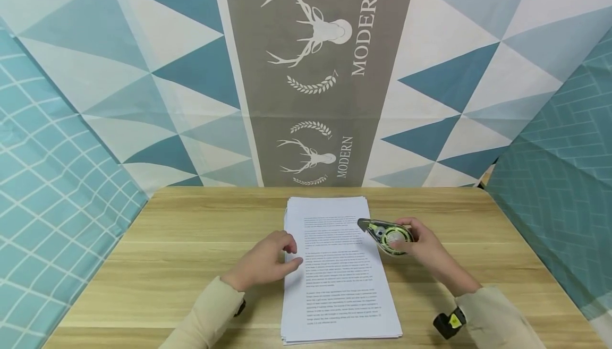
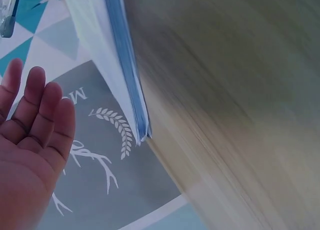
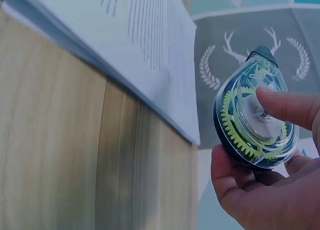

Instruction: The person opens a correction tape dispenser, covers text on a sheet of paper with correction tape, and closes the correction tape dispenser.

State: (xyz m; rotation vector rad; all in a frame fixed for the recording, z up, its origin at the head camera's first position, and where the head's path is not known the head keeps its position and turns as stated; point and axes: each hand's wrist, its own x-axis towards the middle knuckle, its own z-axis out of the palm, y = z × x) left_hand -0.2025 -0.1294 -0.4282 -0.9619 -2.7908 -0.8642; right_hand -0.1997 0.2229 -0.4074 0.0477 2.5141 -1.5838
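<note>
In my right hand (image 1: pixel 423 245) I grip a correction tape dispenser (image 1: pixel 389 236), thumb on one face and fingers under the other. Its clear shell shows yellow-green gears in the right wrist view, with a dark cap (image 3: pixel 263 54) over the tip. The dispenser is held above the right edge of a stack of printed paper (image 1: pixel 339 269). My left hand (image 1: pixel 265 264) hovers at the stack's left edge, fingers loosely bent with nothing between them. The left wrist view shows that hand (image 2: pixel 35 130) apart from the side of the stack (image 2: pixel 127 64).
A wooden table (image 1: pixel 201 243) lies beneath the stack. Behind it hangs a patterned cloth (image 1: pixel 325 99) with deer heads and triangles. Blue-green cloths (image 1: pixel 48 179) close off both sides. Each wrist wears a dark strap or device (image 1: pixel 449 322).
</note>
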